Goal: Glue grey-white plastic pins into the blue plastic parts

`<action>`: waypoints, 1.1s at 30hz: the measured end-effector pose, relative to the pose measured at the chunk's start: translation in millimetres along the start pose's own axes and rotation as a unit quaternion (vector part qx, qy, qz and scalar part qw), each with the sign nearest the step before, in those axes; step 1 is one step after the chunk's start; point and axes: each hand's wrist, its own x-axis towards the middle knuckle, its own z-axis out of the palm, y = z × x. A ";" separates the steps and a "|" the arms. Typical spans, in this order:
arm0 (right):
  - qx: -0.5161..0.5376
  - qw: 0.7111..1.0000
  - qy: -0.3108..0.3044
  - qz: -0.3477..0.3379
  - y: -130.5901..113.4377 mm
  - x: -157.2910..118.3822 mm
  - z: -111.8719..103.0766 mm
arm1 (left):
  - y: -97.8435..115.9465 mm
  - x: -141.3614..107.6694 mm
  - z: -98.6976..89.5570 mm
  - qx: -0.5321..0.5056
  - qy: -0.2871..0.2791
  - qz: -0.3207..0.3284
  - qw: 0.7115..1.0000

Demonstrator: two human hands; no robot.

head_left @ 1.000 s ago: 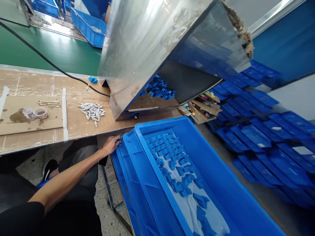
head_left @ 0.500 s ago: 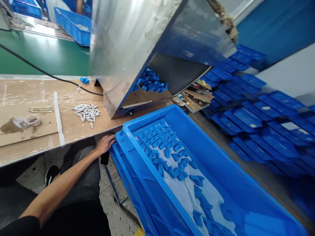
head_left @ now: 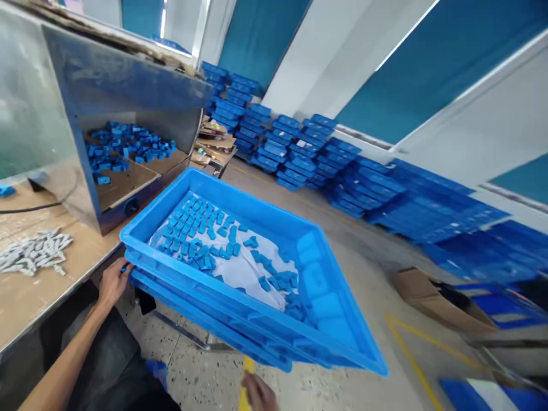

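Head view: a blue tray (head_left: pixel 342 285) of small blue pieces (head_left: pixel 190 222) topped a tray stack. The left hand (head_left: pixel 115 279) curled its fingers at the stack's corner; its grip was unclear. The blurred right hand (head_left: pixel 260 393) met a yellow bar (head_left: pixel 245 398), grip unclear. Left, grey pieces (head_left: pixel 34 251) lay beside a metal hood (head_left: pixel 128 85).

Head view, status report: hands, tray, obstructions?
Left hand at tray stack corner, grip unclear. Right hand blurred, at yellow bar. Top tray holds blue pieces on white sheet; no hand over them.
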 end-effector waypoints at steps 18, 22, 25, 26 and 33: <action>0.437 0.879 -0.189 0.031 -148.1 60.3 156.9 | -9.5 19.8 -3.3 0.099 0.021 -0.007 0.995; 0.411 0.905 -0.109 -0.004 -160.9 56.1 157.5 | 5.5 16.6 -8.6 0.107 0.024 0.000 0.994; 0.419 0.902 -0.100 -0.024 -167.9 54.1 156.5 | 18.5 14.8 -13.0 0.107 0.027 -0.001 0.994; 0.424 0.900 -0.100 -0.022 -169.3 53.7 156.2 | 22.0 14.5 -14.2 0.106 0.028 -0.001 0.994; 0.446 0.891 -0.077 -0.029 -174.8 49.7 154.3 | 30.6 14.5 -16.7 0.104 0.026 0.030 0.994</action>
